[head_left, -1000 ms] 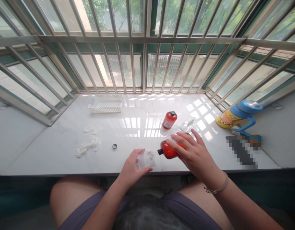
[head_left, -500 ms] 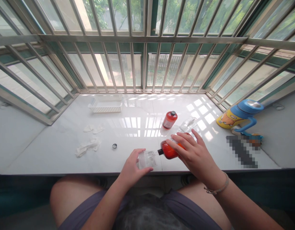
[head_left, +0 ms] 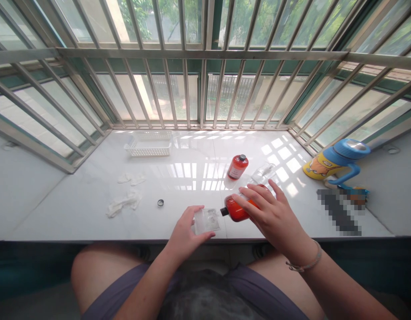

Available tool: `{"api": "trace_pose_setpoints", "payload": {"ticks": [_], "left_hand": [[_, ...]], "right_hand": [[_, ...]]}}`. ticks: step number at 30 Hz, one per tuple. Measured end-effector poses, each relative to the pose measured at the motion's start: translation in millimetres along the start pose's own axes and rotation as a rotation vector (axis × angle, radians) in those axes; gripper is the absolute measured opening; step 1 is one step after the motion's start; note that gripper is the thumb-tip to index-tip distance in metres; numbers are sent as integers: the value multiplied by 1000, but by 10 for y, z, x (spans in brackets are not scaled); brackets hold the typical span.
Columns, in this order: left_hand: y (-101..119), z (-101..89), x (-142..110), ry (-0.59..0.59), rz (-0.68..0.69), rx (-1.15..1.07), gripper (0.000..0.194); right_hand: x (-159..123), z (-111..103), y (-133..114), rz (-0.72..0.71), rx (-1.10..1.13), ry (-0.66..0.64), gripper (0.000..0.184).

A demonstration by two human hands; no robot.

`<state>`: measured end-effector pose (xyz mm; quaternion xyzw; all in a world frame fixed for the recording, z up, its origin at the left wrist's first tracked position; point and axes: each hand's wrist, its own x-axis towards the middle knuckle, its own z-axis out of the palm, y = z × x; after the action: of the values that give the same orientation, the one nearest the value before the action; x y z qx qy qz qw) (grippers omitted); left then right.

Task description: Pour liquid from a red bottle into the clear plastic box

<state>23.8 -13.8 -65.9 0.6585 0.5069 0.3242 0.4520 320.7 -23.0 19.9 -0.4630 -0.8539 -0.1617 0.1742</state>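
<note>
My left hand (head_left: pixel 187 233) is closed around the sides of a clear, square-looking container (head_left: pixel 207 221) near the counter's front edge. In my right hand (head_left: pixel 272 218) is a bottle of red liquid (head_left: pixel 237 209), tipped on its side with its black neck pointing left at the container. Whether liquid is coming out I cannot make out. Behind it a second red bottle (head_left: pixel 237 168) with a pale label and dark cap stands upright. A small black ring-shaped cap (head_left: pixel 160 203) lies left of my left hand. Another clear container (head_left: pixel 263 172) sits just beyond my right hand.
On the white counter (head_left: pixel 75 209), crumpled white tissues (head_left: pixel 125 204) lie at the left and a white plastic basket (head_left: pixel 148 146) stands at the back. A yellow and blue flask (head_left: pixel 335 160) stands at the right, by a blurred-out dark object (head_left: pixel 340 213). Metal window bars (head_left: pixel 201 93) enclose the far side.
Both hands, the bottle and the container hold nearly the same positions. The whole view has shifted very slightly.
</note>
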Motion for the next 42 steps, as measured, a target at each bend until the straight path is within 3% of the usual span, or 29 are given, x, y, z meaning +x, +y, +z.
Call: {"api": "trace_pose_setpoints", "payload": {"ticks": [42], "left_hand": [[-33, 27, 6, 35, -13, -24, 71]], "right_hand": [[214, -161, 32, -121, -65, 4, 49]]}}
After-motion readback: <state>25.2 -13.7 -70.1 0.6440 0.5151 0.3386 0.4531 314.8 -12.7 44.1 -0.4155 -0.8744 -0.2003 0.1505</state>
